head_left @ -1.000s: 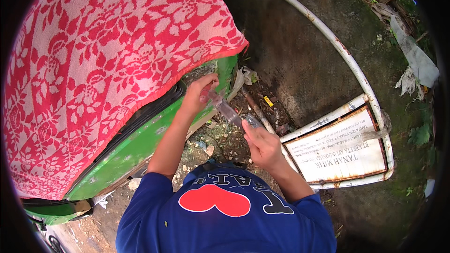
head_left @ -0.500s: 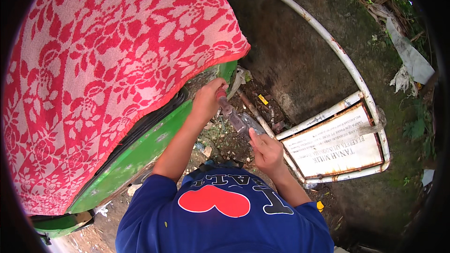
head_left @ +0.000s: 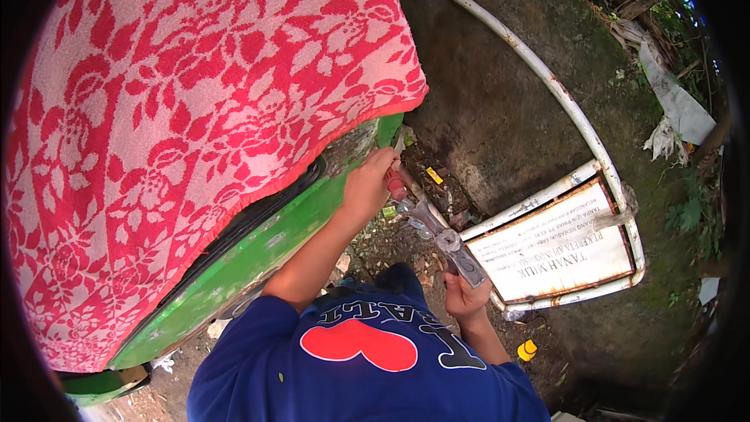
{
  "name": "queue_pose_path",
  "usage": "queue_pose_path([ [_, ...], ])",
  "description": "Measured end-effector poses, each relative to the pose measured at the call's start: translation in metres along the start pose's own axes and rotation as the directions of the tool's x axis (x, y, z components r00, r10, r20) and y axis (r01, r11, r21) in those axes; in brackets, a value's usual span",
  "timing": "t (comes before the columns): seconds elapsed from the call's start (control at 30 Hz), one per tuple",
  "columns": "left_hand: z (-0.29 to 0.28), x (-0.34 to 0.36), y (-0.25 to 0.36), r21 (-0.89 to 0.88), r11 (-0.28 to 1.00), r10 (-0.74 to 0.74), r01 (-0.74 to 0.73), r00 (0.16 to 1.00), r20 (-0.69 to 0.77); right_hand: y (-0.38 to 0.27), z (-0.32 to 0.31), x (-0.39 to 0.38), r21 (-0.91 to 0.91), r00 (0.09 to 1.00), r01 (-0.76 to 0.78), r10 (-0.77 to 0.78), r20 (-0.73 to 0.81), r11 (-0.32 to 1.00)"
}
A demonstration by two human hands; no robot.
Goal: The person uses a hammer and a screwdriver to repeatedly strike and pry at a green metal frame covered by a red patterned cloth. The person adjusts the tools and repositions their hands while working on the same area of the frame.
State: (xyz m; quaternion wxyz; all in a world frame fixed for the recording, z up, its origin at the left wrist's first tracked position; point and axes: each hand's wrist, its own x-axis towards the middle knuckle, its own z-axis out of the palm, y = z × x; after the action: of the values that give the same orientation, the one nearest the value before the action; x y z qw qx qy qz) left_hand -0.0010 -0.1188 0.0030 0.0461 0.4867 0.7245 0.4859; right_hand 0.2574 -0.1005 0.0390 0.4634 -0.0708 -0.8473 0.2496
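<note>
A worn grey tool (head_left: 448,242) slants across in front of my chest, with a round joint partway along, a broad blocky end and a red grip (head_left: 397,186). My left hand (head_left: 369,186) is closed around the red grip, and its fingers hide part of it. At the blocky end, my right hand (head_left: 466,297) is closed, the thumb pressed along the tool's side. Beside my left hand runs the green metal body (head_left: 258,254) of a large object, draped with a red and pink flowered cloth (head_left: 226,94). The exact kind of the tool is unclear.
To the right, a rusty white pipe frame (head_left: 539,70) holds a white sign (head_left: 555,250). A dark, mossy concrete slab (head_left: 476,101) lies behind it. Small yellow things (head_left: 527,350), leaves and litter are scattered on the ground. White scraps (head_left: 678,101) lie at the far right.
Both hands have shifted to the right with the tool, my right hand also coming nearer to my body. More of the tool's joint and blocky end now shows between them.
</note>
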Motion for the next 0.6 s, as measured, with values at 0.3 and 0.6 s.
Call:
queue_pose_path([
  [0.3, 0.014, -0.042, -0.034, -0.273, 0.957, 0.067, -0.101, 0.989, -0.13, 0.024, 0.002, -0.032, 0.196, 0.879, -0.461, 0.476, -0.034, 0.865],
  [0.6, 0.029, -0.043, -0.048, -0.464, 0.862, 0.125, -0.203, 0.973, -0.195, 0.06, 0.007, -0.03, 0.337, 0.834, -0.53, 0.55, 0.04, 0.779],
])
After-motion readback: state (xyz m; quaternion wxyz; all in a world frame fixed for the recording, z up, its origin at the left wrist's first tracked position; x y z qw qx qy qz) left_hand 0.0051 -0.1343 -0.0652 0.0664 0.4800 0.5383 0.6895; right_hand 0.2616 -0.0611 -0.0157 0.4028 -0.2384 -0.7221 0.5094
